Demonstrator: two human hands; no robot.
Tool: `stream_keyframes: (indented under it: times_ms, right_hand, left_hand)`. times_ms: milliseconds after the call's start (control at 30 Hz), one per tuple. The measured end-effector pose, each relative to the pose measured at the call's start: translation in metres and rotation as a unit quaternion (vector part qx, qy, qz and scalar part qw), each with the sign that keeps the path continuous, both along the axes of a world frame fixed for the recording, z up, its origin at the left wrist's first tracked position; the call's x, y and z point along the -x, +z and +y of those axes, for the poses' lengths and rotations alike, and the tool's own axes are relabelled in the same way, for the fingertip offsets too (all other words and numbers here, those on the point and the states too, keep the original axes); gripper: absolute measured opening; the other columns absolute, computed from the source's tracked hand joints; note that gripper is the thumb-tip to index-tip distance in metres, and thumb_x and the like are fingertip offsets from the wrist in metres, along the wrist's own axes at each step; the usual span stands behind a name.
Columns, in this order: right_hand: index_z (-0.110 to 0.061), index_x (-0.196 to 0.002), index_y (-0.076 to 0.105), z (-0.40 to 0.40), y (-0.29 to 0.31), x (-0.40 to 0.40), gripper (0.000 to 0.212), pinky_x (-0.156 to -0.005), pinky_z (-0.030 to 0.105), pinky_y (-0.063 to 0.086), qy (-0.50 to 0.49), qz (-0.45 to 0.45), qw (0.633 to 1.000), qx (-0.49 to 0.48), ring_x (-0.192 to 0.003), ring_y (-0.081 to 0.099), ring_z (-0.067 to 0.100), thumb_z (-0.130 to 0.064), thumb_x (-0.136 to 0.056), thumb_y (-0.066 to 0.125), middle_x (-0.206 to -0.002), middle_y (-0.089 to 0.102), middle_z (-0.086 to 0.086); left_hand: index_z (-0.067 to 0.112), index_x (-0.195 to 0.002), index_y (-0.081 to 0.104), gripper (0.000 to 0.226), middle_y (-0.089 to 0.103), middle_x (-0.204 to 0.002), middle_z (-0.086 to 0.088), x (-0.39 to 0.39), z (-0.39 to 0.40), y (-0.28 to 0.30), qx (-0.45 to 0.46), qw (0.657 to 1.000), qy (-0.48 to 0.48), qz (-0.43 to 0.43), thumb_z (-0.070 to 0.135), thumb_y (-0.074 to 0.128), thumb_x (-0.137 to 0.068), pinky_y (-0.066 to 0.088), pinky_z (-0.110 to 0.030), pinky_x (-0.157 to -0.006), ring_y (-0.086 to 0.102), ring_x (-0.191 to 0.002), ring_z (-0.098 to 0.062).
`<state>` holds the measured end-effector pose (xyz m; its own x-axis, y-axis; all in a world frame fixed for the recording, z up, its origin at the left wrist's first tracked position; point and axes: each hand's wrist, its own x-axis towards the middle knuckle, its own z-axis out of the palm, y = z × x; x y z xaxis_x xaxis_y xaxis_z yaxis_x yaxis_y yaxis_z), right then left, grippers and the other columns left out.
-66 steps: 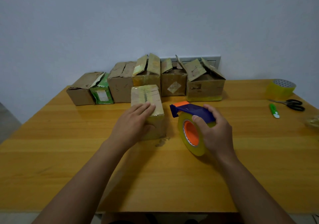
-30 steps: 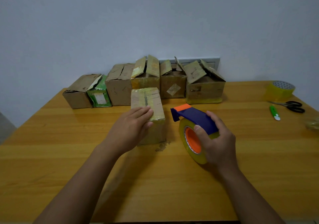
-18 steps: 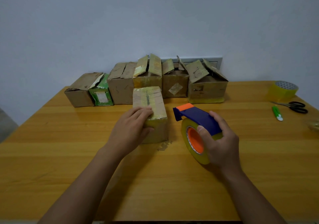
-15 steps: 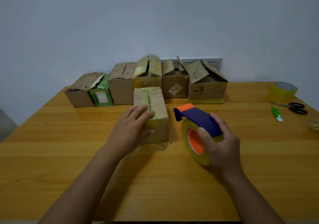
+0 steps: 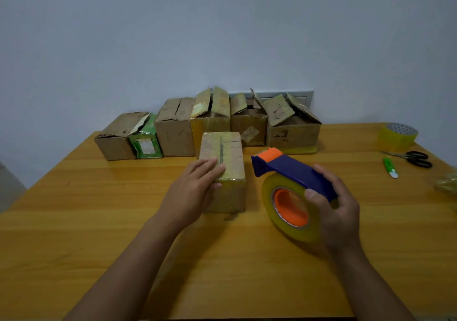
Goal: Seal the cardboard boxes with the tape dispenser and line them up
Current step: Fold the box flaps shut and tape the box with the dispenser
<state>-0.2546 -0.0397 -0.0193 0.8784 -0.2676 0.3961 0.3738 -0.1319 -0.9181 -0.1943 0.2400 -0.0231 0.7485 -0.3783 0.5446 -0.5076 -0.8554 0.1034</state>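
Note:
A small cardboard box [image 5: 226,152] with yellowish tape over its closed top stands in the middle of the wooden table [image 5: 74,221]. My left hand [image 5: 191,192] lies on its near left corner, straight fingers flat on the top and thumb against the front. To the right, my right hand [image 5: 333,211] grips the blue and orange tape dispenser [image 5: 289,169] with its yellow tape roll [image 5: 288,207], held apart from the box. Behind, a row of several cardboard boxes [image 5: 210,125] lines the wall, some with flaps raised.
A spare roll of yellow tape [image 5: 397,136] sits at the far right, with black scissors [image 5: 415,158] and a green utility knife [image 5: 389,167] in front of it. A crumpled clear wrapper [image 5: 447,184] lies at the right edge.
My left hand has slid slightly along the box's near end, staying flat on it. The dispenser in my right hand has barely shifted.

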Motion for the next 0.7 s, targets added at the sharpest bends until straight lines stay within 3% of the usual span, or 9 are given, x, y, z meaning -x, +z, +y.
stream_keyframes:
  times_ms: [167,267,333,400,500,567,700]
  right_hand:
    - [-0.037,-0.114,0.066,-0.016,0.026,-0.006,0.051,-0.074,0.025,0.055,0.097,-0.040,0.994,-0.038,-0.099,0.064,0.014,-0.043,-0.064,0.062,-0.111,0.067,-0.015]
    - [-0.032,-0.117,0.066,-0.014,0.035,-0.013,0.055,-0.076,0.034,0.056,0.138,-0.035,0.988,-0.056,-0.102,0.064,0.024,-0.041,-0.063,0.062,-0.115,0.066,-0.006]
    - [-0.031,-0.118,0.067,-0.012,0.039,-0.018,0.054,-0.078,0.042,0.055,0.162,-0.033,0.984,-0.069,-0.104,0.064,0.030,-0.038,-0.064,0.062,-0.117,0.065,-0.001]
    - [-0.029,-0.119,0.066,-0.011,0.042,-0.023,0.052,-0.078,0.043,0.056,0.178,-0.033,0.980,-0.078,-0.103,0.064,0.032,-0.030,-0.068,0.062,-0.117,0.065,0.001]
    - [-0.025,-0.120,0.065,-0.007,0.044,-0.028,0.049,-0.072,0.035,0.057,0.199,-0.036,0.975,-0.096,-0.099,0.065,0.031,-0.017,-0.073,0.052,-0.114,0.067,0.001]
    - [-0.023,-0.121,0.064,-0.005,0.045,-0.030,0.050,-0.072,0.034,0.057,0.211,-0.037,0.972,-0.099,-0.099,0.066,0.031,-0.015,-0.074,0.050,-0.115,0.066,0.004]
    - [-0.024,-0.120,0.065,-0.001,0.046,-0.032,0.049,-0.071,0.034,0.057,0.223,-0.038,0.969,-0.102,-0.098,0.066,0.031,-0.014,-0.074,0.049,-0.115,0.066,0.004]
  left_hand:
    - [0.026,-0.140,0.050,0.058,0.047,-0.146,0.004,0.007,-0.013,0.014,0.002,0.997,-0.023,0.069,0.055,0.034,-0.093,0.037,-0.041,-0.107,0.035,-0.136,-0.017]
    - [0.034,-0.132,0.055,0.048,0.054,-0.130,0.017,0.015,-0.020,0.034,0.176,0.968,-0.011,0.180,0.058,0.040,-0.093,0.040,-0.043,-0.104,0.045,-0.124,-0.008]
    - [0.029,-0.109,0.068,0.035,0.065,-0.106,0.016,0.021,-0.027,0.053,0.328,0.920,-0.004,0.212,0.050,0.041,-0.099,0.049,-0.038,-0.090,0.057,-0.102,-0.004]
    - [0.018,-0.092,0.070,0.052,0.068,-0.087,0.007,0.024,-0.032,0.072,0.433,0.861,-0.016,0.265,0.057,0.037,-0.093,0.048,-0.032,-0.077,0.060,-0.083,-0.008]
    - [0.006,-0.098,0.066,0.062,0.064,-0.078,0.002,0.025,-0.037,0.087,0.480,0.792,-0.070,0.371,0.062,0.039,-0.089,0.042,-0.029,-0.070,0.054,-0.071,-0.010]
    - [0.004,-0.104,0.063,0.057,0.059,-0.074,0.004,0.026,-0.039,0.090,0.510,0.749,-0.110,0.408,0.056,0.045,-0.091,0.038,-0.029,-0.071,0.049,-0.069,-0.009]
    - [0.008,-0.106,0.060,0.036,0.053,-0.073,0.002,0.026,-0.040,0.089,0.573,0.670,-0.169,0.441,0.039,0.045,-0.096,0.035,-0.021,-0.059,0.043,-0.062,-0.007]
